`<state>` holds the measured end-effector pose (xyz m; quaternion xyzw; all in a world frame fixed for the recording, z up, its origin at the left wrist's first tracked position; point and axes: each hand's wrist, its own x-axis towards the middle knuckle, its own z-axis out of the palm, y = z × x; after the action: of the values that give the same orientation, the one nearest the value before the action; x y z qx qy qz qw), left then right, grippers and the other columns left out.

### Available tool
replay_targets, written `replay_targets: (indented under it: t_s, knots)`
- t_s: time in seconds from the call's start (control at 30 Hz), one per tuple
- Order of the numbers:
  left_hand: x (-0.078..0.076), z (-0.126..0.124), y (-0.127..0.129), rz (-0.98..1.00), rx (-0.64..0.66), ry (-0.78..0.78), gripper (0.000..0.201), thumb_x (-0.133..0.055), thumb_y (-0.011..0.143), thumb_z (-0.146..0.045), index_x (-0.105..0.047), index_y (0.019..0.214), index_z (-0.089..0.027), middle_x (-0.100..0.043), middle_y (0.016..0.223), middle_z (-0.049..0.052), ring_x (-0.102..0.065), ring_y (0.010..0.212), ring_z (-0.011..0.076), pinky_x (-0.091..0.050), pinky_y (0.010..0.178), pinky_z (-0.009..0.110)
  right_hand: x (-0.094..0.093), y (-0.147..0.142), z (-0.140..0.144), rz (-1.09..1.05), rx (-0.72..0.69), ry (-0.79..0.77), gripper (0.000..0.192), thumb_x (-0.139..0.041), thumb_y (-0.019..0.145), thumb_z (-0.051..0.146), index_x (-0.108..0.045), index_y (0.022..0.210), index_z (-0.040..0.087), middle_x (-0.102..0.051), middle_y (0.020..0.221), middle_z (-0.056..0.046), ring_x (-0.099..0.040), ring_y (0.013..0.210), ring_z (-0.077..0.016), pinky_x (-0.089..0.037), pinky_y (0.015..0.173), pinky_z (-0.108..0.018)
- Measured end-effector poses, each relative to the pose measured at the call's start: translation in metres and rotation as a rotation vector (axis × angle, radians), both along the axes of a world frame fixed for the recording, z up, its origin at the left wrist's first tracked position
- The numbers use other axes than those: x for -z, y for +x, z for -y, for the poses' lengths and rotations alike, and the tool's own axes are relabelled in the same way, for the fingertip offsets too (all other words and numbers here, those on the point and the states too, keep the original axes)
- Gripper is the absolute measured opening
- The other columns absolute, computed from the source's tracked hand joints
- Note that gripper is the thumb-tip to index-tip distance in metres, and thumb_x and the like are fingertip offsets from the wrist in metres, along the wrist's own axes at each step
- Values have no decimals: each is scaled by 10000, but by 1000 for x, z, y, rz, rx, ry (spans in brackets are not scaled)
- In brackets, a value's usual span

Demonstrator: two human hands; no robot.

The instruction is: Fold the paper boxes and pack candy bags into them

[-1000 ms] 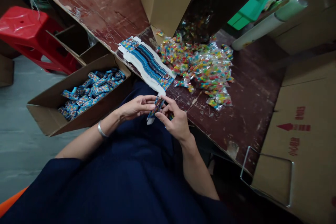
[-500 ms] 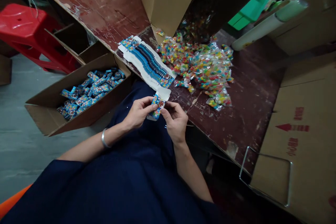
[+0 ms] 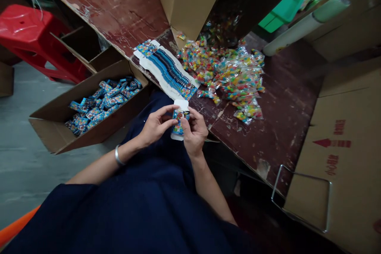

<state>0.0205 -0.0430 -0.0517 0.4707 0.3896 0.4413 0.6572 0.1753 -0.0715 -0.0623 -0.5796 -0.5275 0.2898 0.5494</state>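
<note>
Between my two hands is a small blue printed candy box (image 3: 178, 123), with white flaps sticking out at its top and bottom. My left hand (image 3: 159, 125) pinches its left side with thumb and fingers. On the right side, my right hand (image 3: 195, 130) grips it, the thumb lying across the printed face. Just beyond the hands, a fanned row of flat printed box blanks (image 3: 168, 69) lies on the dark red table (image 3: 247, 143). Beside that row is a heap of clear bags of colourful candies (image 3: 235, 75).
Left of me, an open carton (image 3: 44, 127) holds many small blue boxes (image 3: 104, 101). A red stool (image 3: 35, 39) stands behind it. Large cardboard cartons (image 3: 342, 135) are at right, with a metal wire frame (image 3: 329, 206). A plastic film roll (image 3: 306, 27) and green crate (image 3: 285, 8) lie farther back.
The small box has turned from tilted to nearly upright, its printed face showing more. My right hand has moved slightly left with it; both hands keep hold.
</note>
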Motion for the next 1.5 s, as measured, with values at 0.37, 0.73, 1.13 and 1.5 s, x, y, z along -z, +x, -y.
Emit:
replay_targets:
  t_s: [0.37,0.73,1.13,1.5]
  knots:
    - [-18,-11,-10,-38,14,27,368,-849,778,-299,-616,1035,-176,-655,1029,27,-658,769,102,-570,722,207,-8,-4,-9,-87,-5,127,175,-687,959,372,-566,1013,257,-695,1017,-52,-718,953,-206,-600,884,-378]
    - [-29,-14,-21,-66,158,72,393,-775,816,-182,-601,1168,-195,-683,1055,42,-743,908,175,-608,814,275,-31,14,-23,-149,-210,-188,248,-777,859,448,-672,830,225,-699,794,-10,-657,743,-174,-567,714,-319]
    - [-21,-11,-16,-107,156,23,266,-746,841,-240,-715,1092,-159,-765,988,67,-744,914,199,-603,855,309,-35,28,-16,108,-409,-3,174,-705,948,427,-743,912,261,-741,1073,-63,-719,1004,-232,-603,807,-370]
    - [0,-29,-44,-883,617,470,573,-684,806,-130,-602,1357,-263,-654,1055,45,-675,889,189,-528,793,281,-1,112,-110,788,-119,-117,349,-589,933,183,-704,1261,220,-761,1208,-109,-710,949,-270,-561,928,-427]
